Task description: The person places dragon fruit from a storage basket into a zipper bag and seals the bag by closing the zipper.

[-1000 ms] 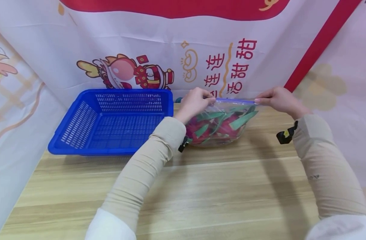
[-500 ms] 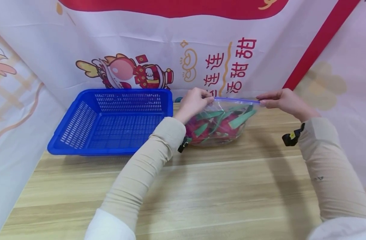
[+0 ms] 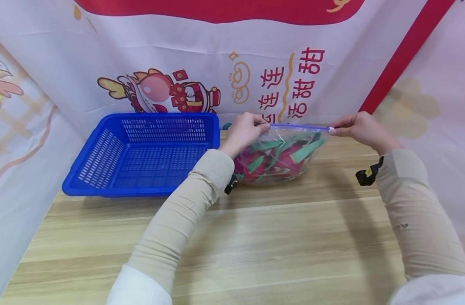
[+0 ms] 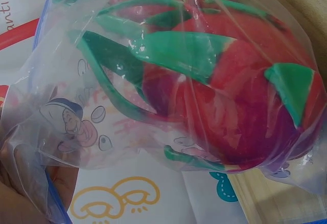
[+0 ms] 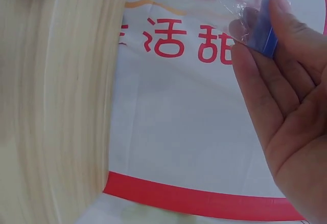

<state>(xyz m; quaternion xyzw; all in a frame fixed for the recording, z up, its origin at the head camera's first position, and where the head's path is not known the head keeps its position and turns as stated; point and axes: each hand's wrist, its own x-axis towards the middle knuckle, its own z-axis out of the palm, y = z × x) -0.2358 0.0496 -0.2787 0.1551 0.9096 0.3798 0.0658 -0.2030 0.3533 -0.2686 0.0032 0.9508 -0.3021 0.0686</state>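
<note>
A clear zip bag [image 3: 276,169] with a blue-purple zip strip stands on the table, holding red dragon fruits [image 4: 230,106] with green leaf-like scales. At the strip's left end, my left hand [image 3: 244,131] grips the bag's top edge. My right hand [image 3: 363,130] pinches the right end of the strip, where a small white slider [image 3: 331,128] shows by the fingertips. In the right wrist view, the zip strip [image 5: 271,24] lies between my thumb and fingers. Part of the bag's left side is hidden behind my left wrist.
A blue plastic basket [image 3: 66,186] with slotted walls stands left of the bag, close to my left forearm. Behind the wooden table [image 3: 278,241] hangs a printed white cloth [image 3: 160,51]. A black strap piece [image 3: 366,176] sticks out from my right wrist.
My right hand shifts right along the strip, its fingers looser half a second ago, and now pinches the strip's right end. The left hand stays nearly in place; the basket has not moved.
</note>
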